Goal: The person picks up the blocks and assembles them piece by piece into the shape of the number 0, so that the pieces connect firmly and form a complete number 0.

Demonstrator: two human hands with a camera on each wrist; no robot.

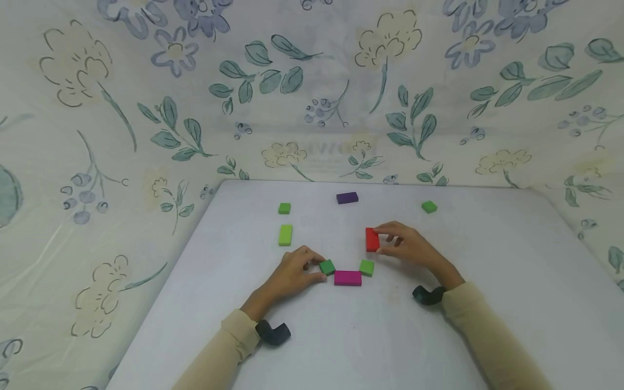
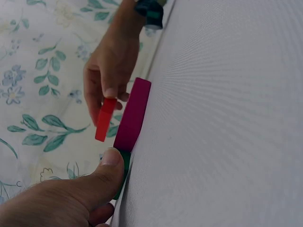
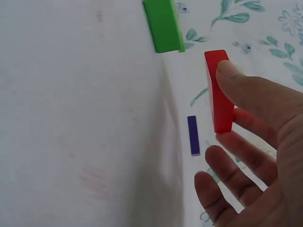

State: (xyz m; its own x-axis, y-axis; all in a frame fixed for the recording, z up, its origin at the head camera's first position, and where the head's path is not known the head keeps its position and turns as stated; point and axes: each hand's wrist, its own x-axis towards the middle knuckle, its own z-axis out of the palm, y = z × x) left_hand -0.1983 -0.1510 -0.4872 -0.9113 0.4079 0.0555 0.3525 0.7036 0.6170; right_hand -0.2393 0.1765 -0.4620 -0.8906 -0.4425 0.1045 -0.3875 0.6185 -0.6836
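Note:
Between the thumb and fingers of my right hand [image 1: 408,246] a red block [image 1: 372,240] is pinched; the right wrist view shows the thumb pressing the red block [image 3: 220,92], which appears lifted off the table. My left hand [image 1: 294,272] grips a dark green block [image 1: 327,267] by its edges, thumb on the near side. That dark green block sits tilted at the left corner of a magenta block [image 1: 348,278]. At the magenta block's right corner lies a light green block [image 1: 367,268]. In the left wrist view the thumb partly hides the dark green block [image 2: 122,175].
On the white table [image 1: 390,336] lie a lime block [image 1: 285,235] and a small green block [image 1: 285,208] at the left. A purple block [image 1: 347,198] lies at the back, another green block [image 1: 429,207] at the back right. Floral cloth [image 1: 312,108] stands behind.

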